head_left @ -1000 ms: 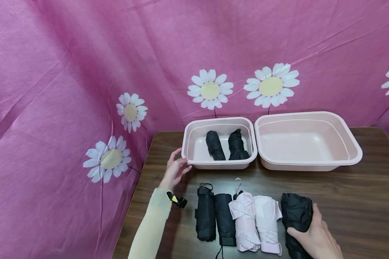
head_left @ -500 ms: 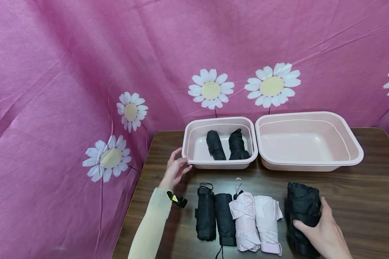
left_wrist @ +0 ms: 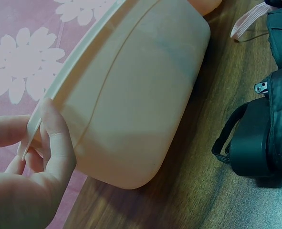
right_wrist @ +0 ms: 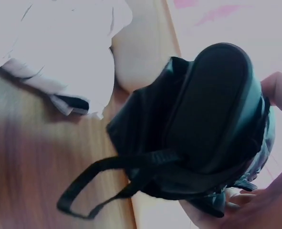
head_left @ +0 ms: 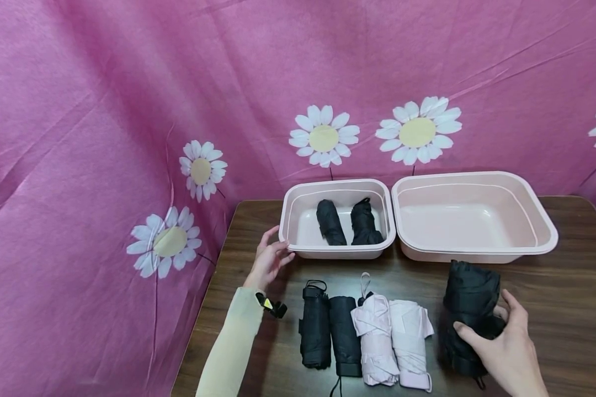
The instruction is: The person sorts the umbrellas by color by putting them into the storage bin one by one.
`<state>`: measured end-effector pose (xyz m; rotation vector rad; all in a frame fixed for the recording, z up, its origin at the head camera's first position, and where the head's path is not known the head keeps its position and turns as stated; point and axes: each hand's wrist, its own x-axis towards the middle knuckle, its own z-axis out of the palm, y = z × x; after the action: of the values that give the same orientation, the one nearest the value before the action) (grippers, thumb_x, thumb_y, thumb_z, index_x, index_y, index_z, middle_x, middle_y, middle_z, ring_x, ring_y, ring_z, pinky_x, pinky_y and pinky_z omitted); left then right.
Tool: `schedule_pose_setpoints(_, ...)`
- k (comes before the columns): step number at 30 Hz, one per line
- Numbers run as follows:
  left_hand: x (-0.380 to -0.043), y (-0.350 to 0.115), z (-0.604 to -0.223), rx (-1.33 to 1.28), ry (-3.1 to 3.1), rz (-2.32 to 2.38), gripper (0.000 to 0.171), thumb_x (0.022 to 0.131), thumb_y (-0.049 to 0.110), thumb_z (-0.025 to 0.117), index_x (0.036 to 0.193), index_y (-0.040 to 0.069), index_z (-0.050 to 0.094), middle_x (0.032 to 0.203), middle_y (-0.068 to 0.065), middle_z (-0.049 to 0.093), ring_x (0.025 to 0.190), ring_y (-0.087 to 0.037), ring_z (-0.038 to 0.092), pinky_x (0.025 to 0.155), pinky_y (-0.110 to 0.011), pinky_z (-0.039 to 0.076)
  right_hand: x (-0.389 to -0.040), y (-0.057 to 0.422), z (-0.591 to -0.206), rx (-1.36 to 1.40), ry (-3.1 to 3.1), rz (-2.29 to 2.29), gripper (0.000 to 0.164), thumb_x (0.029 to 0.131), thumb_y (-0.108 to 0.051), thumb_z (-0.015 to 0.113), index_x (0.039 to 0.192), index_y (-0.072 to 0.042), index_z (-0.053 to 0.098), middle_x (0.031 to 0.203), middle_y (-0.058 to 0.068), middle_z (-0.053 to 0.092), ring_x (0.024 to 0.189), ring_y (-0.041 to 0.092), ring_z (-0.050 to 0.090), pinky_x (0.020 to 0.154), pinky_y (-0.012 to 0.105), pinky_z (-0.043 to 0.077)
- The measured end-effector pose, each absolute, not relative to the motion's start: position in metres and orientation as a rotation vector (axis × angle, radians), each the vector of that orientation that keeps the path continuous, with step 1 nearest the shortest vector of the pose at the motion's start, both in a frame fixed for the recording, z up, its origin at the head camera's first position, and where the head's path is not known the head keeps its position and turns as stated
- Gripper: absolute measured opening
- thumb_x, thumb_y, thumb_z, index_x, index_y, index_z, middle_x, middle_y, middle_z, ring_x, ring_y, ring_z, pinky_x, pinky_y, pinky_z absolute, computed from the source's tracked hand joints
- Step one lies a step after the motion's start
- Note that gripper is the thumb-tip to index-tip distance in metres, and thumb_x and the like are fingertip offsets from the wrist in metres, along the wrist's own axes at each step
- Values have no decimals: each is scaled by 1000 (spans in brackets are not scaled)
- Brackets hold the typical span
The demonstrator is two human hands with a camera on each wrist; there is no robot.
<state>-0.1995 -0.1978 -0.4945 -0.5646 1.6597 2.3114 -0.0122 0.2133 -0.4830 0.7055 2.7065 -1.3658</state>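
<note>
Umbrella (head_left: 469, 295), lower right of frame: clamped mid-length with right grip (head_left: 514, 344); seemed light, soft-skinned, stiff-cored, best held there. Pinched smaller tub's rim (head_left: 338, 249) with left grip (head_left: 268, 264).

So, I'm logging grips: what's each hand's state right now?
Left hand: closed, pinching the smaller pink bin by its rim.
Right hand: closed, holding a black folded umbrella.
</note>
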Motion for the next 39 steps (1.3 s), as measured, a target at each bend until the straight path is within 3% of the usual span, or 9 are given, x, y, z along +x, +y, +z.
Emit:
schedule_pose_setpoints(2,-200,-198,-495,-566,1663,2307,60,91,-3,53,142,25,39,145,-24,35,96,-24,60,66,-26,58,-13,213,-481,708,2695,-1443,103,83,-27,74,152,-4,1,132,32,44,113,25,47,95,35,37)
schedule_pose_setpoints(5,-200,-198,-495,-569,1664,2307,59,92,-3,53,142,25,39,145,-25,35,93,-22,60,65,-26,58,-14,215,-477,666,2668,-1573,96,84,-21,74,149,2,7,114,-5,60,94,-13,46,79,7,37)
schedule_pose_setpoints(7,-200,-197,-495,-565,1661,2313,59,91,-4,53,142,25,39,143,-26,35,87,-20,61,65,-26,57,-16,216,-473,621,2641,-1671,90,85,-16,73,145,7,10,100,-28,54,86,-25,40,68,0,37)
schedule_pose_setpoints(9,-200,-197,-496,-561,1659,2316,59,92,-4,52,141,24,39,142,-27,36,82,-17,60,65,-26,57,-19,217,-470,585,2611,-1769,79,86,-9,71,142,3,17,93,-41,44,83,-24,47,66,1,42)
schedule_pose_setpoints(12,-200,-198,-496,-553,1662,2315,58,92,-4,51,141,24,39,141,-26,36,82,-17,60,67,-27,58,-22,215,-465,530,2514,-2023,63,84,3,67,132,-13,29,93,-37,54,82,-19,54,67,2,45)
schedule_pose_setpoints(15,-199,-198,-496,-557,1662,2314,58,91,-2,53,141,25,39,142,-25,36,89,-20,60,69,-28,58,-26,212,-462,453,2407,-2281,62,81,13,64,119,-26,35,95,-28,62,84,-14,60,69,3,46)
schedule_pose_setpoints(22,-198,-199,-496,-573,1661,2308,58,90,-1,56,138,27,42,143,-25,37,94,-23,60,68,-27,58,-36,204,-456,436,1995,-2711,63,81,21,56,125,-21,39,103,-14,65,89,-4,64,71,8,49)
schedule_pose_setpoints(28,-198,-198,-495,-562,1664,2313,58,90,-1,55,139,26,41,140,-26,38,87,-19,61,68,-27,58,-46,201,-455,194,1612,-2965,63,82,28,44,128,-15,39,107,-1,68,90,9,69,69,19,56)
schedule_pose_setpoints(39,-198,-197,-494,-551,1668,2314,56,92,-1,53,140,25,40,139,-24,38,89,-19,62,68,-27,58,-64,197,-439,47,1452,-3036,60,89,20,40,138,-13,38,109,7,68,93,15,69,71,25,57)
